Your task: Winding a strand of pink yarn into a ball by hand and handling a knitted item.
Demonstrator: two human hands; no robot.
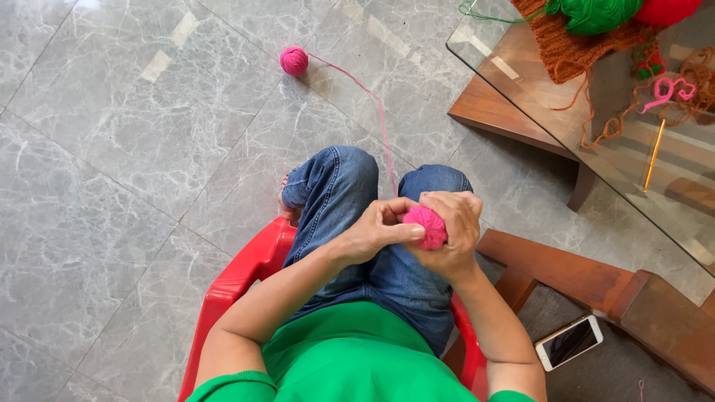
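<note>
My right hand (454,231) cups a small pink yarn ball (426,225) above my lap. My left hand (376,231) pinches the ball's left side with thumb and fingers. A thin pink strand (376,100) runs from my hands across the floor to a second pink yarn ball (294,60) lying on the grey marble tiles ahead of my knees. I sit on a red plastic chair (242,279) in blue jeans and a green top.
A glass-topped wooden table (514,74) stands at the right, bearing brown knitted fabric (573,45), green yarn (599,13), red yarn (666,9), a pink strand and a yellow crochet hook (654,156). A white phone (570,342) lies on a lower wooden surface.
</note>
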